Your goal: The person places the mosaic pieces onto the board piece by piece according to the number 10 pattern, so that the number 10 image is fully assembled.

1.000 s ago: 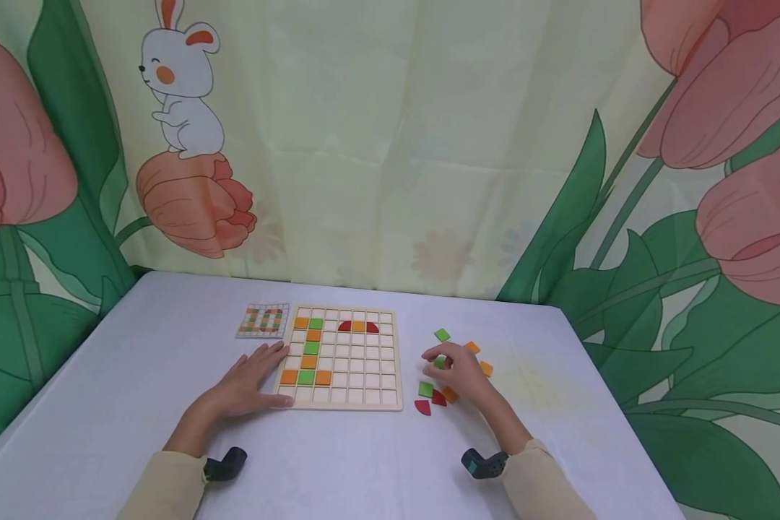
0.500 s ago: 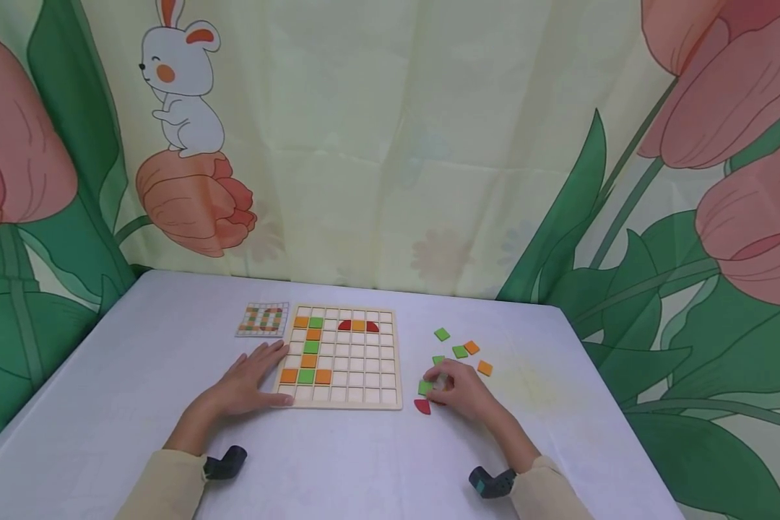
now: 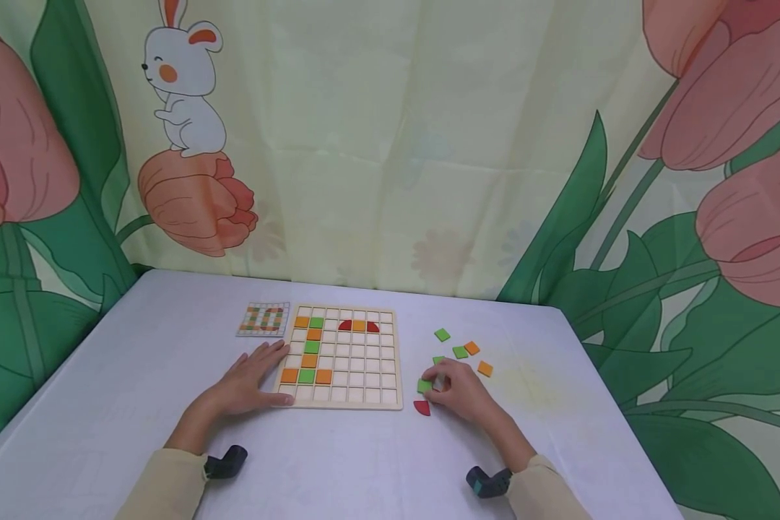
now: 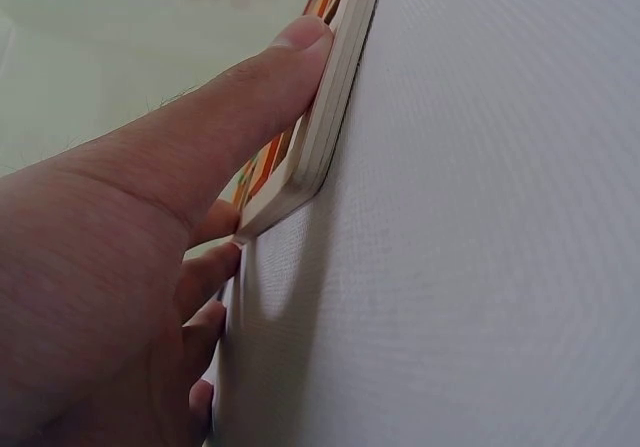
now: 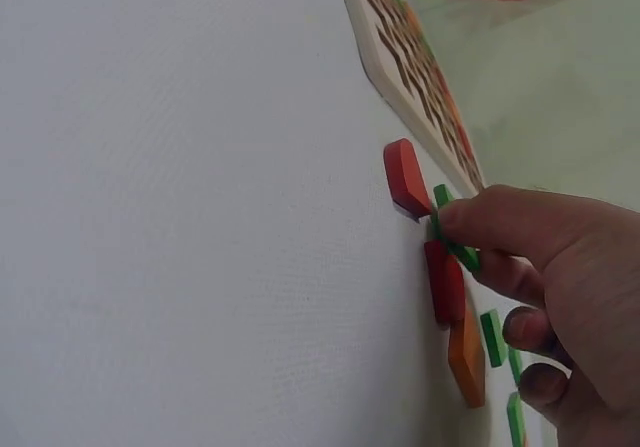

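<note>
My right hand [image 3: 460, 390] pinches a green square tile [image 3: 424, 386] between thumb and index finger, at the near side of the loose pieces. In the right wrist view this green tile [image 5: 464, 255] is tilted, beside a red quarter-circle piece [image 5: 404, 175]. A second red piece [image 5: 445, 282] and an orange tile [image 5: 466, 357] lie below my hand there; the head view hides them. My left hand [image 3: 250, 383] rests with spread fingers at the left edge of the wooden grid board [image 3: 364, 393], its thumb [image 4: 290, 62] touching the frame.
A small pattern card [image 3: 263, 319] lies left of the board. Orange and green tiles fill some board cells, with an orange tile between two red pieces near the top. Further green tiles [image 3: 443, 334] and orange tiles [image 3: 485, 369] lie right of the board.
My right hand has come nearer to the table's front, from the middle of the loose tiles to the green tile, which it now pinches and has shifted slightly. My left hand stays put.
</note>
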`<action>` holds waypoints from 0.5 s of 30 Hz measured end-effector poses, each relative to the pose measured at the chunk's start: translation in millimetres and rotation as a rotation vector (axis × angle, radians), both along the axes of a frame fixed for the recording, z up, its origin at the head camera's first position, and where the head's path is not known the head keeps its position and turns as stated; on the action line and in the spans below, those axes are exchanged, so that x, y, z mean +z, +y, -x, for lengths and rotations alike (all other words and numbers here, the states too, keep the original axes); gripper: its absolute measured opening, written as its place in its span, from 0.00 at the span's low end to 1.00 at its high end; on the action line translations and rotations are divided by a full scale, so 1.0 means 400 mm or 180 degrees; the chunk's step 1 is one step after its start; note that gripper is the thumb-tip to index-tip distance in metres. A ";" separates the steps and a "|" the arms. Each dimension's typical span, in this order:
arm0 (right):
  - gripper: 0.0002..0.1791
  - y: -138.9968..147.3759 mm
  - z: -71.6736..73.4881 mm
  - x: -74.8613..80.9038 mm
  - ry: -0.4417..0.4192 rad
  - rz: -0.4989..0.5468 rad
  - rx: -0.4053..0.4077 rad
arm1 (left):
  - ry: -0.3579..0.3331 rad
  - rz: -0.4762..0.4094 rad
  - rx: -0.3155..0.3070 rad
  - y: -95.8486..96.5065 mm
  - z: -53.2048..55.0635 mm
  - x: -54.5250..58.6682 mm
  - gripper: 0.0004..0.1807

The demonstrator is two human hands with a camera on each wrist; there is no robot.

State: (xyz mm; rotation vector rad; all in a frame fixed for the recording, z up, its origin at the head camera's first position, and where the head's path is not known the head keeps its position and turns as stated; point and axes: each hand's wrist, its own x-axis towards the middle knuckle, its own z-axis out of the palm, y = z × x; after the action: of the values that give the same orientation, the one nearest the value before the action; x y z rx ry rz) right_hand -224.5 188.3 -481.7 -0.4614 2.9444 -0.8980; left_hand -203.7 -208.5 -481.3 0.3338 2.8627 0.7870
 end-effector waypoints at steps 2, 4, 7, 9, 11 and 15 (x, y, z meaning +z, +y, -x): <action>0.10 -0.003 0.004 0.004 0.0027 0.0024 -0.0015 | 0.0002 0.0005 0.0002 0.000 0.000 0.000 0.56; 0.10 -0.007 0.010 0.010 0.0028 0.0055 -0.0030 | 0.0003 0.0007 0.0004 -0.001 0.000 0.000 0.56; 0.11 -0.018 0.022 0.019 -0.0011 0.0101 -0.0030 | 0.0000 0.0006 0.0004 -0.001 0.000 0.000 0.56; 0.11 -0.027 0.031 0.027 -0.0044 0.0134 -0.0002 | -0.0008 -0.0001 0.0003 -0.002 0.000 0.000 0.56; 0.11 -0.037 0.040 0.034 -0.0054 0.0148 0.0050 | -0.0017 -0.0010 0.0004 -0.001 0.000 0.001 0.56; 0.12 -0.059 0.058 0.049 -0.0020 0.0153 0.0171 | -0.0025 -0.0021 0.0007 -0.002 -0.001 0.001 0.56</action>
State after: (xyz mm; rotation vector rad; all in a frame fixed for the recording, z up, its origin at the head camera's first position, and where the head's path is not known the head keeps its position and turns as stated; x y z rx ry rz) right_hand -247.8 164.9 -461.9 -0.5361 2.8955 -0.9639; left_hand -203.4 -209.1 -480.9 0.3277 2.8543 0.7968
